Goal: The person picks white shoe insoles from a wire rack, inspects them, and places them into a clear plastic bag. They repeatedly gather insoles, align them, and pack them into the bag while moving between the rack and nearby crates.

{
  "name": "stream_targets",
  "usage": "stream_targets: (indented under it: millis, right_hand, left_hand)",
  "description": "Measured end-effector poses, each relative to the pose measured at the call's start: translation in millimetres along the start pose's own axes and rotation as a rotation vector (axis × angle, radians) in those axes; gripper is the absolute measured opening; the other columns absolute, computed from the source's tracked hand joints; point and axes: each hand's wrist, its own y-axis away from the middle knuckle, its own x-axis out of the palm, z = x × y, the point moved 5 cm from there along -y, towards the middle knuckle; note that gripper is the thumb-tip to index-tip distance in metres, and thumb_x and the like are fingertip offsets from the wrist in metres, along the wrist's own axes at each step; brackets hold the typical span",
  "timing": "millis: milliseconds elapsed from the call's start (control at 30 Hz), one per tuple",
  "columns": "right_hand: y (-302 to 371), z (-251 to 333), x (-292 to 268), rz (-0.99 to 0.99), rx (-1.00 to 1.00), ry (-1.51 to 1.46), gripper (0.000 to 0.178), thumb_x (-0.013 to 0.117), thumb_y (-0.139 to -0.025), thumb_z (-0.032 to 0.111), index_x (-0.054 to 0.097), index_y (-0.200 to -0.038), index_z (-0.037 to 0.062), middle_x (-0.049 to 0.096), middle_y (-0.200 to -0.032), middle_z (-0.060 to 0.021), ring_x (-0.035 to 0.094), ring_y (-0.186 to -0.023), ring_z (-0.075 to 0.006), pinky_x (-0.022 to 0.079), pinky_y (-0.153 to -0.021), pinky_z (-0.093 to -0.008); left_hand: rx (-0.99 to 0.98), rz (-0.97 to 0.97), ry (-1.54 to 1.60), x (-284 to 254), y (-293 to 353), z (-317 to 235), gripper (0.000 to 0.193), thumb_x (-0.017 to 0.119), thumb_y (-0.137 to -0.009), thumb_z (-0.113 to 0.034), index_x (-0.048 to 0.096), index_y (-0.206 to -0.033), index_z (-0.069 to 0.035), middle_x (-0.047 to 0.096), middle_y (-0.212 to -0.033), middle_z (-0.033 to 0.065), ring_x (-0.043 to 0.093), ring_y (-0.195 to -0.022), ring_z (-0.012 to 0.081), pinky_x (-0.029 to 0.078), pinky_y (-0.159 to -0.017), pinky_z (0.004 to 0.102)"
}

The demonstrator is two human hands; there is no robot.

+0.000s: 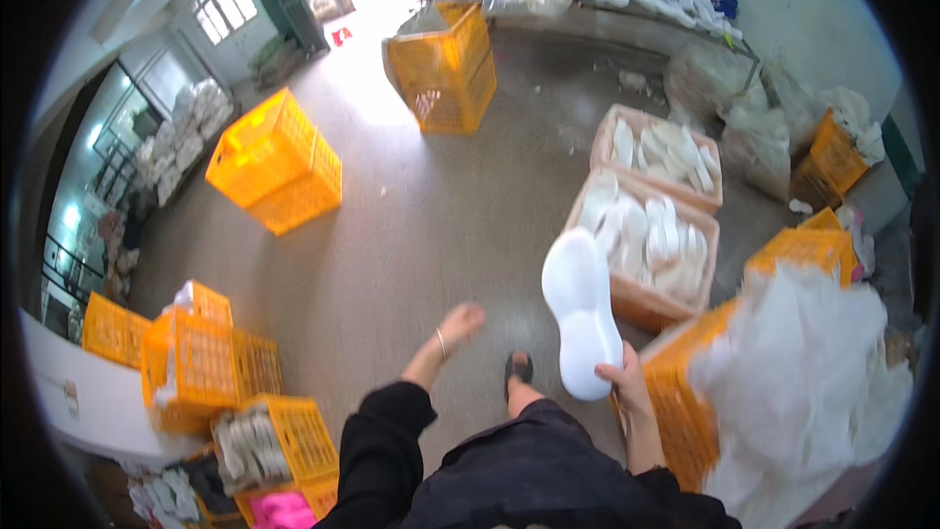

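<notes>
White sole: right hand grips near end, long axis forward-left; left hand blurred, perhaps curled.

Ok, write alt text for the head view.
A person's right hand holds a white sole-shaped piece; the left hand, loosely curled, is over the grey floor. Ahead on the right, two pale pink bins hold white pieces, and yellow crates stand on both sides.

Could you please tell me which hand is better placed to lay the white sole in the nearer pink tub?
Probably the right hand: it holds the sole, and the tub stands nearer to it than to the left hand, which seems empty.
</notes>
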Motion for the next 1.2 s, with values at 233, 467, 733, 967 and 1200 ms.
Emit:
stream_targets:
  millis: [233,467,733,967,1200]
  right_hand:
    - [-285,128,57,0.008,-0.196,0.387,0.063,0.08,-0.066,0.02,0.052,-0.119,-0.0019,0.06,-0.103,-0.0089,0.056,-0.097,-0.017,0.046,-0.088,-0.0321]
    - [-601,210,104,0.255,-0.17,0.687,0.07,0.083,-0.062,0.03,0.052,-0.115,-0.0029,0.061,-0.104,-0.0156,0.059,-0.097,-0.0228,0.046,-0.084,-0.0339]
    - [-809,305,-31,-0.035,-0.159,0.655,0.071,0.081,-0.062,0.03,0.055,-0.119,-0.0026,0.064,-0.107,-0.0158,0.062,-0.098,-0.0262,0.048,-0.086,-0.0363]
    - [-986,330,-251,-0.737,0.132,0.437,0.059,0.08,-0.064,0.016,0.055,-0.113,-0.0051,0.064,-0.103,-0.0134,0.062,-0.095,-0.0228,0.049,-0.085,-0.0343]
    - [-1311,552,-339,-0.756,-0.223,0.829,0.059,0.081,-0.065,0.023,0.054,-0.111,-0.0027,0.063,-0.104,-0.0173,0.062,-0.097,-0.0281,0.048,-0.084,-0.0397]
  left_hand:
    - [-0.269,-0.1,-0.417,-76,-116,83,0.06,0.062,-0.085,-0.051,0.063,-0.112,0.002,0.066,-0.102,0.0196,0.063,-0.092,0.0279,0.051,-0.079,0.0398]
    - [-0.672,-0.107,-0.334,-165,-341,28,0.05,0.061,-0.085,-0.045,0.066,-0.101,0.002,0.066,-0.095,0.0195,0.064,-0.076,0.0312,0.053,-0.069,0.0404]
    - [0.01,0.107,-0.521,-156,-796,-405,0.034,0.06,-0.089,-0.028,0.062,-0.111,-0.002,0.066,-0.092,0.0081,0.062,-0.08,0.0179,0.051,-0.072,0.0333]
    - [0.276,0.254,-0.078,-4,-1069,-672,0.024,0.056,-0.093,-0.022,0.06,-0.11,-0.005,0.065,-0.091,0.003,0.061,-0.079,0.0112,0.049,-0.069,0.0286]
    - [0.053,0.558,-0.015,33,-1194,-789,0.033,0.059,-0.093,-0.02,0.057,-0.12,-0.002,0.065,-0.105,0.0063,0.062,-0.092,0.0151,0.05,-0.082,0.0292]
